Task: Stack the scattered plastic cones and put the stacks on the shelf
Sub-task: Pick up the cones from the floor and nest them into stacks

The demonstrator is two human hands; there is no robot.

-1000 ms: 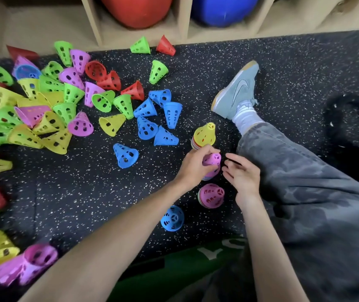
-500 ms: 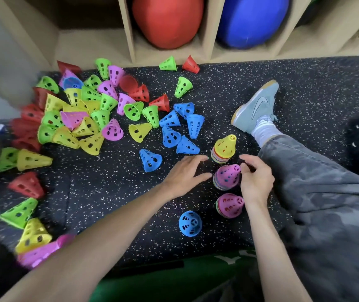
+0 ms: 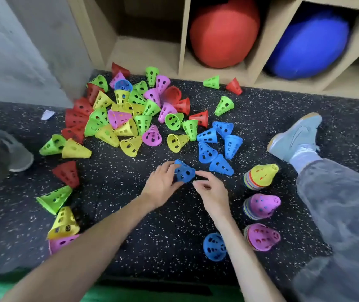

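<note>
- Left hand (image 3: 163, 185) gripping a loose blue cone (image 3: 185, 174), fingers curled round its side, just off the flat-out reach of half a second ago.
- Right hand (image 3: 212, 188) beside that cone, fingertips nearly touching it, loosely curled and holding nothing; moved over from the pink-topped stack (image 3: 261, 206).
- Meaning, as a judgement: last stack finished with, a fresh blue stack probably starting.
- Just beyond the held cone: a cluster of blue cones (image 3: 217, 147); further beyond: the mixed heap (image 3: 130, 114), unsorted.
- Right of the held cone: three stacks in a row, the yellow-topped stack (image 3: 261, 176) farthest.
- Nearer than the held cone: one upright blue cone (image 3: 214, 247).
- Underneath: black speckled floor (image 3: 130, 214); past the heap, wooden shelf (image 3: 183, 40) with red and blue balls inside.
</note>
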